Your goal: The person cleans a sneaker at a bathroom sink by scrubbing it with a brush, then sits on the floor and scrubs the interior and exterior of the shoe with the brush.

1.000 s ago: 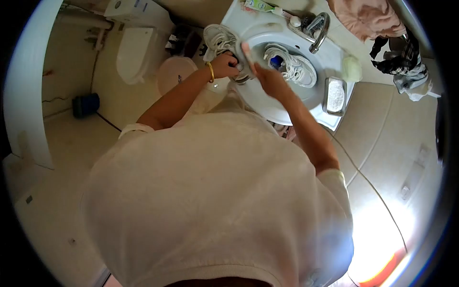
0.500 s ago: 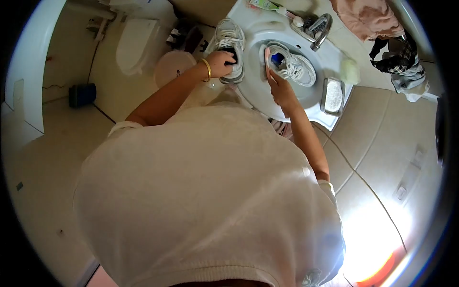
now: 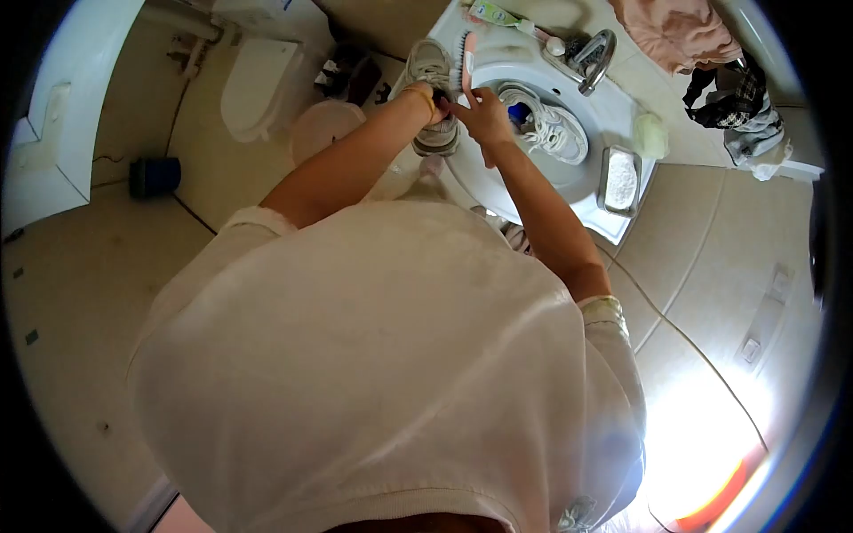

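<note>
My right hand [image 3: 486, 118] grips a pink-handled scrubbing brush [image 3: 469, 55], its bristles facing the sneaker on the left. That white sneaker [image 3: 430, 64], toe pointing away from me, rests at the left edge of the sink. My left hand [image 3: 434, 105], below a gold bangle [image 3: 423, 89], holds the sneaker at its opening, fingers partly hidden inside. A second white sneaker [image 3: 558, 131] with laces and a blue insole lies in the basin [image 3: 520, 191].
A chrome tap [image 3: 601, 60] stands behind the basin. On the counter's right are a tray of white powder [image 3: 620, 180] and a pale green scrubber [image 3: 651, 135]. A toilet [image 3: 259, 87] and pink bucket [image 3: 311, 129] stand left. Clothes [image 3: 680, 35] hang at upper right.
My right hand has lifted the brush out of the basin and moved left to the held sneaker. My left hand has shifted slightly right and up on the shoe.
</note>
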The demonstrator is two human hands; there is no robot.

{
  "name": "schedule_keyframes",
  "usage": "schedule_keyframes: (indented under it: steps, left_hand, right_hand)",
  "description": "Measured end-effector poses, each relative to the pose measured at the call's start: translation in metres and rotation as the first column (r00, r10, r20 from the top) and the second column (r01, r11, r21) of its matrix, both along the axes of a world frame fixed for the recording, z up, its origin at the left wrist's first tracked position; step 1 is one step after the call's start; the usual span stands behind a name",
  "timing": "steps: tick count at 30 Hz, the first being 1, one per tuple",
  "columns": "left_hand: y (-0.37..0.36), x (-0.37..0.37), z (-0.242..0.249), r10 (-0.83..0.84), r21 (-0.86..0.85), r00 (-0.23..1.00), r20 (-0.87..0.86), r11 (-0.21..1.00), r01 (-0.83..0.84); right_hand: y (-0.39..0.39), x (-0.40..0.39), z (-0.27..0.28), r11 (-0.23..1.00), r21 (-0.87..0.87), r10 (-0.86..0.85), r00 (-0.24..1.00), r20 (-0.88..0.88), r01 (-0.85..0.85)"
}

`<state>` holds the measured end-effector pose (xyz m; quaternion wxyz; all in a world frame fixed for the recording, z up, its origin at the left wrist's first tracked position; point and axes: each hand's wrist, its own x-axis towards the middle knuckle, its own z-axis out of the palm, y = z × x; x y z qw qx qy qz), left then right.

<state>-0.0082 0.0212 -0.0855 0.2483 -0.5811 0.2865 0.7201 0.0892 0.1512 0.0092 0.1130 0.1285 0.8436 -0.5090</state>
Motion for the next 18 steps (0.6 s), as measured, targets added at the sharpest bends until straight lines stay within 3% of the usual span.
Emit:
schedule_keyframes:
  steps: [3, 6, 9, 14, 15, 18]
  left_hand:
    - [0.013, 0.011, 0.054, -0.102, -0.086, 0.989, -0.11, 0.992, 0.093]
    - [0.012, 0.02, 0.055, -0.103, -0.141, 0.982, -0.159, 0.987, 0.08]
    - [0.009, 0.019, 0.028, -0.121, -0.222, 0.974, -0.191, 0.972, 0.077]
    - [0.004, 0.022, -0.003, -0.106, -0.26, 0.964, -0.245, 0.965, 0.04]
    - [0.004, 0.024, -0.002, -0.025, -0.197, 0.956, -0.292, 0.98, -0.034]
    - [0.006, 0.032, 0.027, -0.095, -0.217, 0.967, -0.235, 0.975, 0.043]
  right_hand:
    - [-0.009, -0.019, -0.04, 0.999, 0.041, 0.013, 1.0, -0.001, -0.013]
    - [-0.015, -0.016, -0.051, 0.993, 0.118, 0.018, 1.0, -0.025, -0.015]
    - [-0.015, -0.021, -0.054, 0.997, 0.079, -0.02, 0.999, 0.029, 0.018]
    - [-0.01, -0.014, -0.041, 0.993, -0.112, -0.029, 0.996, 0.089, 0.039]
    - [-0.008, -0.013, -0.043, 0.986, -0.163, -0.015, 0.994, 0.106, 0.032]
    - [-0.004, -0.008, -0.038, 0.897, -0.402, -0.089, 0.966, 0.244, 0.184]
